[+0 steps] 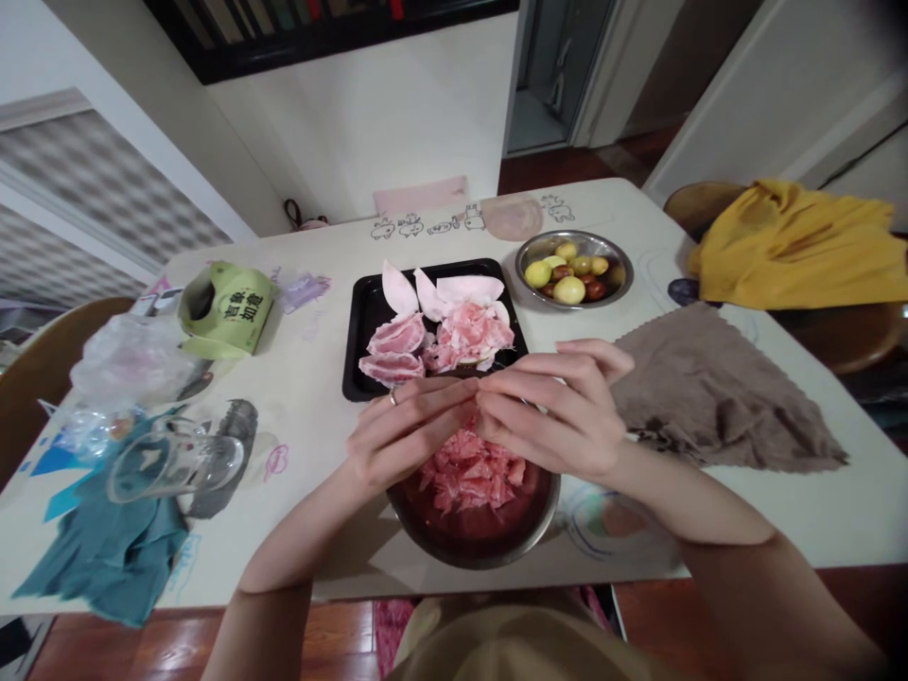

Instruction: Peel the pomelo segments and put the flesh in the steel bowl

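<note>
My left hand point(401, 430) and my right hand point(560, 407) meet fingertip to fingertip above a metal bowl point(475, 556). Both are closed in a pinch, and whatever is between the fingers is hidden. Under them, the bowl holds loose pinkish-red pomelo flesh point(475, 473). Just beyond stands a black tray point(365, 298), partly covered by my fingers. On it lie pieces of thick white pomelo peel point(468, 288), two pomelo segments point(393, 350) still in their skins, and a heap of pale pink peeled membranes point(472, 333).
A metal bowl of green and brown fruit point(567, 284) stands at the back right, near a crumpled brown cloth point(730, 397). At left are a green paper box point(231, 310), a plastic bag point(131, 359), a clear glass mug point(174, 463) and a teal cloth point(106, 558). Yellow fabric point(801, 246) drapes a chair.
</note>
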The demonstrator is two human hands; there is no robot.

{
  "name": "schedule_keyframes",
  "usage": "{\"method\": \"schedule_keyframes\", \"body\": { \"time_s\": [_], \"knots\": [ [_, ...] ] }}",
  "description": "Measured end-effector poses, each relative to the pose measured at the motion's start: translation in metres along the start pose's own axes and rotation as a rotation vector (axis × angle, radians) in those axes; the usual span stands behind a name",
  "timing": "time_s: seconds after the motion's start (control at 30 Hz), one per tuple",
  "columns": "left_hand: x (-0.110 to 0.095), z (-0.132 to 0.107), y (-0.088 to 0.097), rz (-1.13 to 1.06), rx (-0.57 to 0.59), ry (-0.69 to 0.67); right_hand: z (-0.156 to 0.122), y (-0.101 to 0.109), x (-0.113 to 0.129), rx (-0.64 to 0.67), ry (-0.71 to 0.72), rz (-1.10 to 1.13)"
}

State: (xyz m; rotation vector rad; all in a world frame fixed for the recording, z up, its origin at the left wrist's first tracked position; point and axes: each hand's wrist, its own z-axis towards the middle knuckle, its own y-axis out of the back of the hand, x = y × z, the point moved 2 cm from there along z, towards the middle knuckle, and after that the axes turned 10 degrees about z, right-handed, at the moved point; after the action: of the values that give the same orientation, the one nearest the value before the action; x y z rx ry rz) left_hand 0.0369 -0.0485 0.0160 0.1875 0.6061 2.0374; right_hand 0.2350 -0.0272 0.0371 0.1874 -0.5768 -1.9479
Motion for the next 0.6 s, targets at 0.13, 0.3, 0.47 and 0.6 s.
{"method": "schedule_keyframes", "body": {
  "time_s": [0.13,0.3,0.47,0.6],
  "knots": [
    [-0.0014,-0.0009,-0.0004,0.028,0.007,0.002,0.0034,0.0000,0.0007,-0.096,0.099,0.059],
    [-0.0025,-0.0025,0.0014,0.031,0.045,-0.013,0.0055,-0.0042,0.0004,-0.161,0.022,0.167],
    [-0.0007,-0.0044,0.0027,0.037,0.057,0.008,0.0070,-0.0085,-0.0012,-0.198,-0.067,0.253],
    [0.0017,-0.0052,0.0000,0.040,-0.007,-0.004,0.0072,-0.0087,-0.0047,-0.213,-0.106,0.286]
  ]
}}
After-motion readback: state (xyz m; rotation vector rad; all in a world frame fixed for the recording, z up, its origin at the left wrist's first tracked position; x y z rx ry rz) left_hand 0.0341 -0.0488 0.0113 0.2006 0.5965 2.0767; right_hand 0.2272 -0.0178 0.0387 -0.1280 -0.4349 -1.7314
